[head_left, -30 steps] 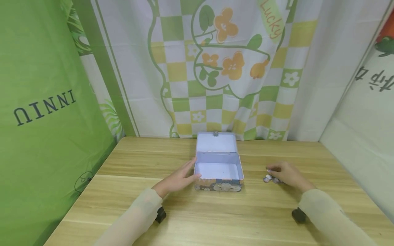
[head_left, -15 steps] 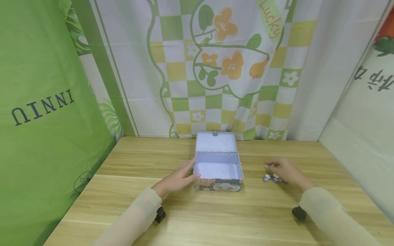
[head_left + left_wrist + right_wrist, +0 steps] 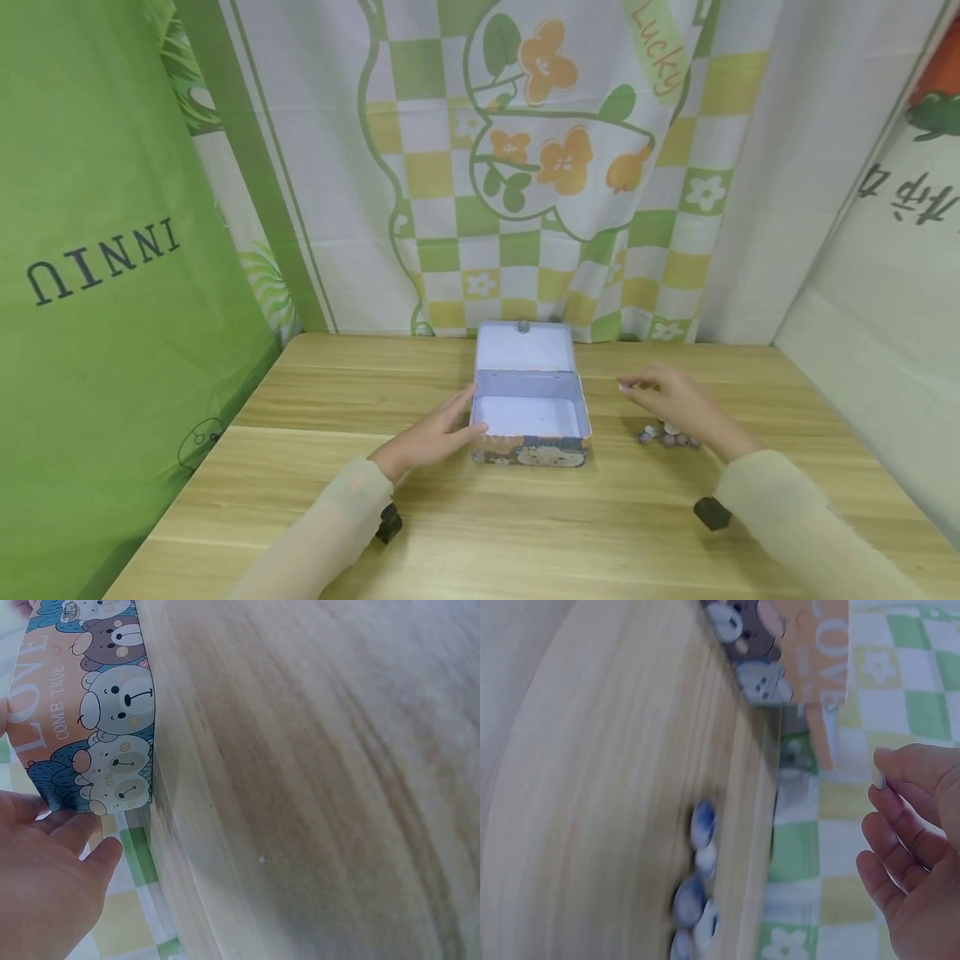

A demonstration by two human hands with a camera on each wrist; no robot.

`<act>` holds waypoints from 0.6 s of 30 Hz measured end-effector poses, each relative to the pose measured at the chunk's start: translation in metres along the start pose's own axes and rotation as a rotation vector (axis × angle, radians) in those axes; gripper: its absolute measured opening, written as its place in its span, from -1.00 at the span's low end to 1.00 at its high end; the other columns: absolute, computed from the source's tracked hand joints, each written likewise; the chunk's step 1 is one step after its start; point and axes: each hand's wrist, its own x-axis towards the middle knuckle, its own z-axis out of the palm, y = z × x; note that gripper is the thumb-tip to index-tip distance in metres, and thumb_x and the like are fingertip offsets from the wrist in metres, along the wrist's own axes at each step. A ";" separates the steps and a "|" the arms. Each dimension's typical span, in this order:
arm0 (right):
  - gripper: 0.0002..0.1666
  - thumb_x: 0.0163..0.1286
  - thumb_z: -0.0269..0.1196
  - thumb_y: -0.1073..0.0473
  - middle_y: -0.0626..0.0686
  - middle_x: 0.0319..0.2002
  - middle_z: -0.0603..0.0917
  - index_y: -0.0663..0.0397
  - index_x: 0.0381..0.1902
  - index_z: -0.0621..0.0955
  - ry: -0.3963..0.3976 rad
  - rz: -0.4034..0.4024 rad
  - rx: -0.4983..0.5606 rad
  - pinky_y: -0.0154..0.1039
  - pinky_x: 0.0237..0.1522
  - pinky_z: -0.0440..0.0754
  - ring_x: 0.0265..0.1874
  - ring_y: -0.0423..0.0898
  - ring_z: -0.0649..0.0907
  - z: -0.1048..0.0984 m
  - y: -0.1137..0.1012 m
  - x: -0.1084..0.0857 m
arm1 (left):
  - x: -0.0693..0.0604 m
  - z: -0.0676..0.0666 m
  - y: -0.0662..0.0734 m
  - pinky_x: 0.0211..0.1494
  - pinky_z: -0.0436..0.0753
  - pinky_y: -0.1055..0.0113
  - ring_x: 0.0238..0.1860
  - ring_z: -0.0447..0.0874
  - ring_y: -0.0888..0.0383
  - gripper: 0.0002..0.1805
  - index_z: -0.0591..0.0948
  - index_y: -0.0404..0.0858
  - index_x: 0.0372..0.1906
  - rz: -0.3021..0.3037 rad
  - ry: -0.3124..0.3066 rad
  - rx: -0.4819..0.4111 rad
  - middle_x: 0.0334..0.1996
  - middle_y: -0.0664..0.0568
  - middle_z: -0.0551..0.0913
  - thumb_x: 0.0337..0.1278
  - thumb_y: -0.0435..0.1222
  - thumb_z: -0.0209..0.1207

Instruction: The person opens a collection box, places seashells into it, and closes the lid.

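A tin box with a cartoon bear print and pale inside stands with its hinged lid raised at the back. My left hand rests against its left side, fingers fairly straight and the thumb by the front corner. The left wrist view shows these fingers touching the printed tin. To the right of the box, my right hand is raised over the table. Between thumb and index finger it pinches a small whitish piece, mostly hidden. Below lies a cluster of small blue-and-white shell-like pieces.
The wooden table meets a checked, flowered curtain right behind the lid. A green cloth hangs along the left and a pale cloth along the right. A dark device sits under the right wrist.
My right hand has lifted from the cluster and moved left toward the box, carrying the small whitish piece. The left hand and the tin box have stayed in place.
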 end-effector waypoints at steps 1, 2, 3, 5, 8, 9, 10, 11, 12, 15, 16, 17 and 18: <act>-0.62 0.50 0.24 0.02 0.19 0.07 0.67 0.12 0.10 0.69 0.004 -0.009 0.005 0.25 0.08 0.56 0.03 0.19 0.61 0.001 -0.004 0.002 | 0.000 0.000 0.000 0.55 -0.07 -0.06 0.58 -0.23 -0.01 -0.10 -0.18 -0.15 0.63 0.001 0.000 0.000 0.61 -0.07 -0.19 0.49 0.12 -0.02; -0.64 0.49 0.25 0.04 0.19 0.06 0.68 0.12 0.10 0.70 0.009 -0.024 0.011 0.23 0.08 0.57 0.02 0.18 0.61 0.002 -0.007 0.003 | 0.000 0.000 0.000 0.55 -0.07 -0.06 0.58 -0.23 -0.02 -0.10 -0.18 -0.16 0.63 0.002 0.001 0.001 0.61 -0.07 -0.19 0.49 0.11 -0.02; -0.65 0.49 0.25 0.06 0.18 0.05 0.69 0.12 0.09 0.70 0.016 -0.037 0.015 0.22 0.07 0.58 0.01 0.17 0.62 0.004 -0.011 0.005 | 0.000 0.000 0.000 0.55 -0.07 -0.06 0.58 -0.23 -0.02 -0.10 -0.18 -0.16 0.63 0.002 0.000 0.001 0.61 -0.07 -0.19 0.49 0.11 -0.02; -0.69 0.47 0.27 0.11 0.16 0.02 0.70 0.13 0.07 0.71 0.032 -0.062 0.020 0.20 0.06 0.59 -0.01 0.16 0.63 0.007 -0.018 0.009 | 0.000 0.000 -0.001 0.55 -0.07 -0.06 0.58 -0.24 -0.03 -0.10 -0.18 -0.16 0.63 0.007 0.002 0.002 0.61 -0.07 -0.20 0.49 0.12 -0.02; -0.71 0.44 0.30 0.16 0.13 -0.02 0.71 0.15 0.05 0.72 0.044 -0.093 0.042 0.18 0.06 0.60 -0.03 0.15 0.63 0.014 -0.027 0.015 | 0.000 0.001 -0.002 0.55 -0.07 -0.07 0.58 -0.24 -0.04 -0.10 -0.18 -0.16 0.63 0.012 0.003 -0.003 0.61 -0.07 -0.20 0.49 0.12 -0.02; -0.71 0.43 0.31 0.17 0.12 -0.03 0.71 0.15 0.04 0.72 0.048 -0.097 0.051 0.17 0.05 0.60 -0.04 0.14 0.63 0.017 -0.030 0.017 | 0.000 0.001 -0.003 0.55 -0.07 -0.07 0.58 -0.24 -0.03 -0.10 -0.17 -0.16 0.63 0.012 0.004 -0.006 0.61 -0.07 -0.20 0.49 0.12 -0.02; -0.71 0.41 0.32 0.18 0.12 -0.04 0.71 0.15 0.04 0.72 0.051 -0.102 0.058 0.17 0.05 0.60 -0.05 0.14 0.63 0.019 -0.032 0.019 | 0.000 0.001 -0.004 0.55 -0.07 -0.07 0.58 -0.24 -0.03 -0.10 -0.17 -0.16 0.63 0.014 0.006 -0.008 0.61 -0.07 -0.19 0.50 0.12 -0.03; -0.71 0.41 0.33 0.19 0.11 -0.04 0.71 0.15 0.04 0.72 0.051 -0.104 0.067 0.17 0.05 0.60 -0.05 0.14 0.63 0.022 -0.035 0.021 | 0.000 0.002 -0.004 0.54 -0.06 -0.08 0.58 -0.23 -0.04 -0.10 -0.17 -0.16 0.63 0.015 0.007 -0.010 0.61 -0.07 -0.19 0.50 0.12 -0.03; -0.72 0.40 0.33 0.20 0.10 -0.05 0.71 0.14 0.03 0.72 0.050 -0.104 0.074 0.17 0.06 0.60 -0.04 0.13 0.63 0.024 -0.038 0.023 | 0.000 0.002 -0.005 0.55 -0.06 -0.07 0.58 -0.23 -0.03 -0.10 -0.16 -0.15 0.63 0.014 0.008 -0.010 0.61 -0.07 -0.19 0.49 0.12 -0.03; -0.71 0.39 0.34 0.21 0.07 -0.06 0.69 0.12 0.04 0.72 0.038 -0.105 0.094 0.15 0.05 0.61 -0.04 0.10 0.62 0.032 -0.048 0.029 | 0.001 0.002 -0.005 0.54 -0.06 -0.07 0.58 -0.22 -0.03 -0.10 -0.16 -0.15 0.63 0.011 0.010 -0.006 0.61 -0.07 -0.18 0.49 0.14 -0.03; -0.72 0.40 0.33 0.21 0.06 -0.06 0.69 0.11 0.05 0.72 0.029 -0.105 0.102 0.15 0.05 0.61 -0.04 0.10 0.62 0.034 -0.051 0.031 | 0.001 0.001 -0.005 0.55 -0.06 -0.06 0.58 -0.22 -0.03 -0.09 -0.16 -0.15 0.63 0.007 0.010 -0.002 0.61 -0.06 -0.18 0.48 0.15 -0.03; -0.71 0.41 0.32 0.21 0.05 -0.05 0.68 0.11 0.06 0.72 0.018 -0.102 0.113 0.14 0.05 0.61 -0.03 0.09 0.61 0.037 -0.054 0.032 | 0.001 0.001 -0.005 0.55 -0.06 -0.05 0.58 -0.22 -0.03 -0.09 -0.17 -0.14 0.63 0.002 0.009 -0.001 0.62 -0.06 -0.19 0.47 0.16 -0.04; -0.71 0.41 0.32 0.20 0.03 -0.06 0.68 0.11 0.06 0.72 0.009 -0.104 0.120 0.13 0.05 0.62 -0.04 0.07 0.61 0.040 -0.057 0.034 | 0.001 0.001 -0.005 0.55 -0.06 -0.04 0.58 -0.22 -0.02 -0.08 -0.17 -0.12 0.63 -0.003 0.008 0.002 0.62 -0.05 -0.19 0.47 0.18 -0.04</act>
